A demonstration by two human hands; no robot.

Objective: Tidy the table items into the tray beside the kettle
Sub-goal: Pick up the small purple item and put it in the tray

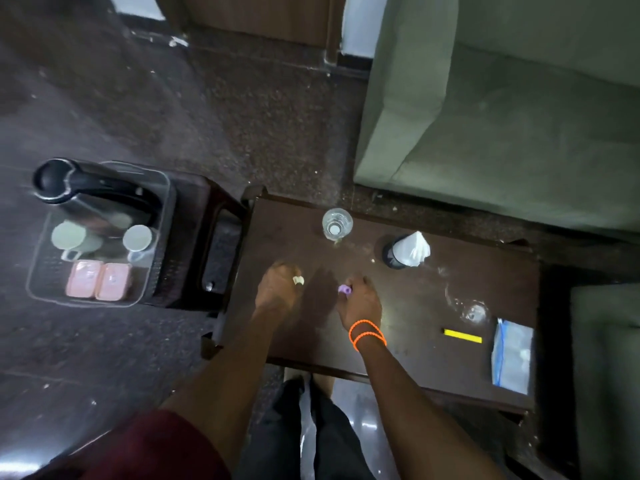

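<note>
My left hand [278, 289] hovers over the dark wooden table [408, 306], its fingers closed on a small cream-white item [298, 280]. My right hand [360, 301], with orange bands at the wrist, grips a small purple item [345, 289] just to the right. At the left a clear plastic tray [152, 271] sits on a dark stool beside a black kettle [86, 195]. Inside the tray are two white cups [71, 237] and two pink packets [98, 280].
On the table stand a clear water bottle [337, 223], a dark cup with white tissue [408, 251], a yellow sachet [462, 336] and a clear zip bag [512, 356]. A green sofa [502, 116] lies beyond, and another seat is at the right edge.
</note>
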